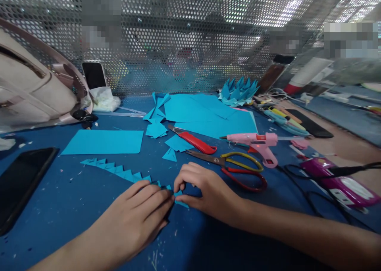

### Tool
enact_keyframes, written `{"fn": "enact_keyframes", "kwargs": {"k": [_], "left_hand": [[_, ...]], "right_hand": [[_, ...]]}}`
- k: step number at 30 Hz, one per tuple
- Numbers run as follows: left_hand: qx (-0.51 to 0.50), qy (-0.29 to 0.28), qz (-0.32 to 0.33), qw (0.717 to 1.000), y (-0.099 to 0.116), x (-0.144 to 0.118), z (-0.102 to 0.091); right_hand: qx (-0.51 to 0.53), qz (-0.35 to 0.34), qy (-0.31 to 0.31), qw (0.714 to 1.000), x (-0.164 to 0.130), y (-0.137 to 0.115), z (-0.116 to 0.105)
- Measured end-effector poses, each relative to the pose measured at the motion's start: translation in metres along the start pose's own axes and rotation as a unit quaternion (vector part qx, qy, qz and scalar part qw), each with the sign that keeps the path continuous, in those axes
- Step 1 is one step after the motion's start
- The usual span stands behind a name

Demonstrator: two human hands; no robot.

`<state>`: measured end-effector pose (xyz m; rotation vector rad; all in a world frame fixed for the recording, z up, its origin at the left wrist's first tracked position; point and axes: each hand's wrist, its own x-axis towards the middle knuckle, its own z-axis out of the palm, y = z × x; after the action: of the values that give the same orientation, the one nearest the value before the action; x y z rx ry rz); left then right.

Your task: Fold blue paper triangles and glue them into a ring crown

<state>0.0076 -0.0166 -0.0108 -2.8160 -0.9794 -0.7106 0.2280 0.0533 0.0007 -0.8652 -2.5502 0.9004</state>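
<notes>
A zigzag strip of folded blue paper (pixel 123 173) runs slantwise across the blue table, its teeth along the upper edge. My left hand (pixel 139 209) lies over the strip, fingers pressed together on it and hiding part of it. At the strip's right end, my right hand (pixel 205 191) pinches the paper between thumb and fingers. Just beyond my hands are loose blue paper pieces (pixel 169 155), a red utility knife (pixel 198 142) with its blade out, and scissors (pixel 223 160) with one yellow and one red handle.
A pink glue gun (pixel 258 140) lies right of the knife. Blue sheets (pixel 190 108) and a spiky paper piece (pixel 238 92) are behind. Phones (pixel 25 183) and a bag (pixel 35 84) sit left. A purple device (pixel 339 181) with black cables is at right. A perforated metal panel (pixel 178 37) borders the table.
</notes>
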Motion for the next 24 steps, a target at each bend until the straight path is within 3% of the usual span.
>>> {"fn": "enact_keyframes", "kwargs": {"k": [18,24], "left_hand": [[-0.01,-0.024,0.019,0.999,-0.001,-0.003,-0.001],[-0.06,-0.017,-0.055,0.997,-0.008,0.001,-0.005]], "right_hand": [[-0.032,0.016,-0.022,0.999,0.001,-0.004,-0.003],[-0.076,-0.009,-0.004,0.997,-0.001,-0.003,0.001]]}}
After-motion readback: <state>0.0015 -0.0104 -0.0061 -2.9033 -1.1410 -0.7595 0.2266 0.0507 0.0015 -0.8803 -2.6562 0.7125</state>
